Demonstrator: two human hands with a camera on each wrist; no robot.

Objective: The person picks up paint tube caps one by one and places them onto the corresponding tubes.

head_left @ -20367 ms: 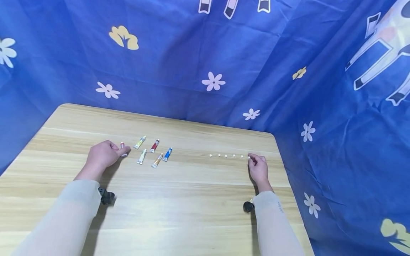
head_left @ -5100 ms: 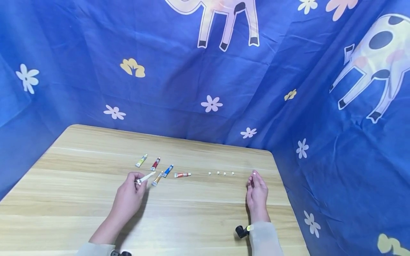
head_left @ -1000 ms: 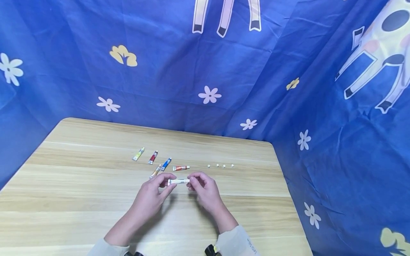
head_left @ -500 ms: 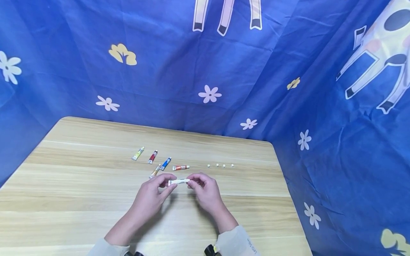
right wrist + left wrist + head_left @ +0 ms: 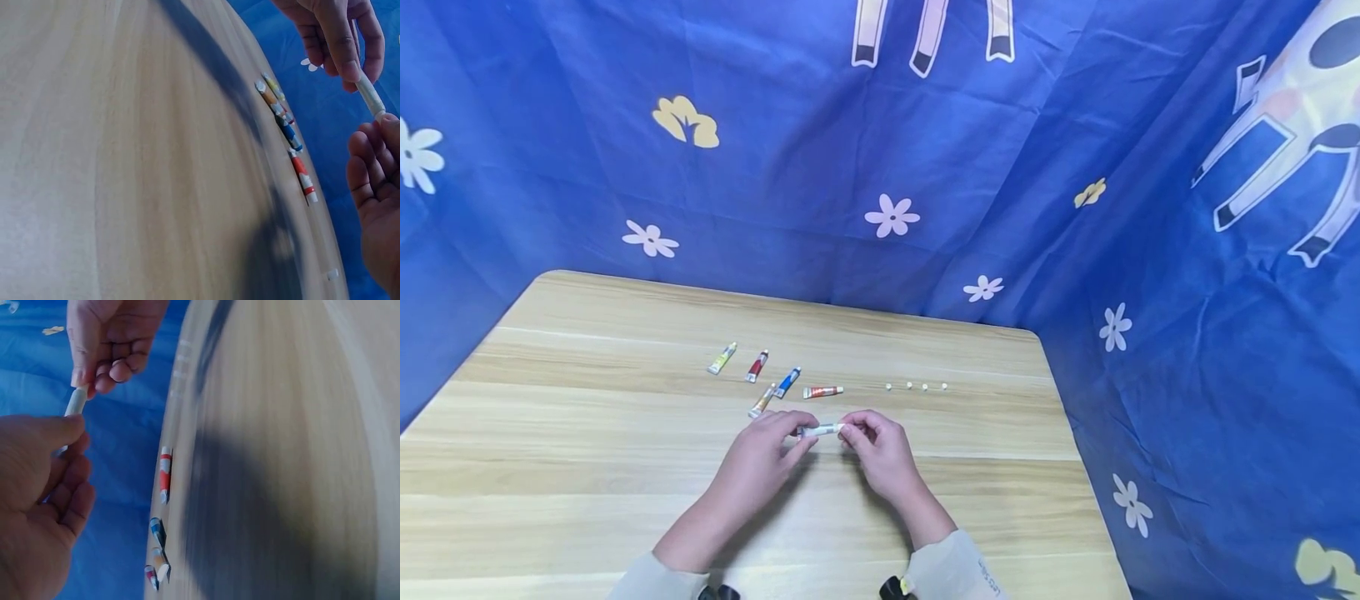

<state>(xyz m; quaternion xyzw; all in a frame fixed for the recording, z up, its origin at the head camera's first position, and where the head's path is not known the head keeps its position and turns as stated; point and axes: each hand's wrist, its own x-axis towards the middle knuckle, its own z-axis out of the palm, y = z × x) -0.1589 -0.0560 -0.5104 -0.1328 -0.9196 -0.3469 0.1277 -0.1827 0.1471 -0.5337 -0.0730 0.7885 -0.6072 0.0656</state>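
Observation:
Over the middle of the table, a pale white paint tube [image 5: 823,430] lies level between the two hands. My left hand [image 5: 762,454] grips its flat end between thumb and fingers. With thumb and forefinger, my right hand [image 5: 883,454] pinches the small white cap at the tube's other end; the fingertips mostly hide it. Seen from the left wrist, the tube [image 5: 76,402] spans the gap between both hands. Beyond them lie an orange-red tube [image 5: 823,392], a blue tube [image 5: 787,382], an ochre tube [image 5: 762,401], a dark red tube [image 5: 757,367] and a yellow-green tube [image 5: 722,358].
Several small white caps [image 5: 909,386] form a row on the wooden table [image 5: 625,467], right of the orange-red tube. A blue printed curtain [image 5: 790,183] hangs behind the table and along its right side.
Since 20 seconds ago the orange-red tube has been laid beside the blue one and the cap row has shortened. My left hand has picked up the pale tube; my right hand has brought a cap to it.

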